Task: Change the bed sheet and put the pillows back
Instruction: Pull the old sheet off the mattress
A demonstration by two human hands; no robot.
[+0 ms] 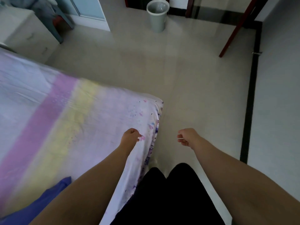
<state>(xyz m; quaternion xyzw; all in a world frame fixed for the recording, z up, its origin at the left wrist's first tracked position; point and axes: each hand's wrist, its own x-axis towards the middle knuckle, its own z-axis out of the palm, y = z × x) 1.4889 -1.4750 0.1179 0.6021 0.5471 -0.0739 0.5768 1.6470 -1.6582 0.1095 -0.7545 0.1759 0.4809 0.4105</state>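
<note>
Bed sheet (68, 114) lies spread over the bed at our left, pale with a pink band and a yellow band running along it and a scatter of purple and pink marks near the corner. Its edge hangs down the side of the bed next to our dark-clothed legs (168, 197). The corner of the bed points out toward the open floor (186, 82).

Our left hand (130, 136) is over the sheet near that corner, the fingers curled in. The grip looks closed, but we cannot tell whether it pinches the cloth or only rests on it. Our right hand (186, 137) is held out over the floor, well apart from the bed, its fingers curled into a loose fist with nothing in the grip.

A fold of blue cloth (37, 202) lies on the bed at the lower left, partly behind our left forearm.

Farther off, a grey-green waste bin (156, 15) stands upright on the floor. A white cabinet (27, 33) stands beyond the bed at the upper left, and a dark red leg of some furniture (235, 30) slants across the upper right. A black strip (250, 95) runs along the floor on the right. The whole view is slightly blurred.
</note>
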